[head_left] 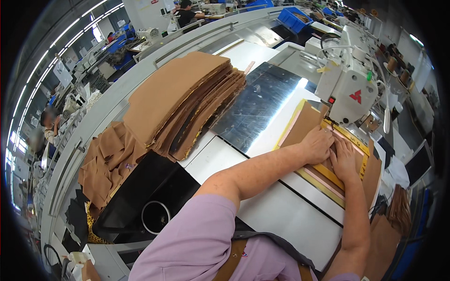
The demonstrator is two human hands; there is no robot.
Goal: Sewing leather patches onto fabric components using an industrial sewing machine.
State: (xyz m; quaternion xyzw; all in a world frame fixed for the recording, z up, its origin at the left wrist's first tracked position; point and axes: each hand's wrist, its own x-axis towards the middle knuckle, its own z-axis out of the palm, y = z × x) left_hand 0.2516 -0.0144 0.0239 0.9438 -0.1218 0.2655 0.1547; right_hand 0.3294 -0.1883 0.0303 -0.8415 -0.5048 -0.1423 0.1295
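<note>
A brown fabric piece (pixel 303 122) lies beneath the head of a white sewing machine (pixel 349 89). Yellow strips with dark markings form a frame (pixel 352 138) over it, with a pale pink band along the inner side. My left hand (pixel 318 145) is curled at the frame's left part, close to the machine's needle area; its fingertips and anything in them are hidden. Beside it, my right hand (pixel 344 161) rests on the framed piece, fingers stretched out and lying flat. The two hands touch or nearly touch.
Left of my arms stands a tall stack of brown fabric panels (pixel 173 89), with crumpled brown pieces (pixel 110 161) next to it. A shiny metal plate (pixel 262 103) covers part of the white table. A black bin (pixel 145 192) and a blue crate (pixel 295 19) stand around. Other people work farther off.
</note>
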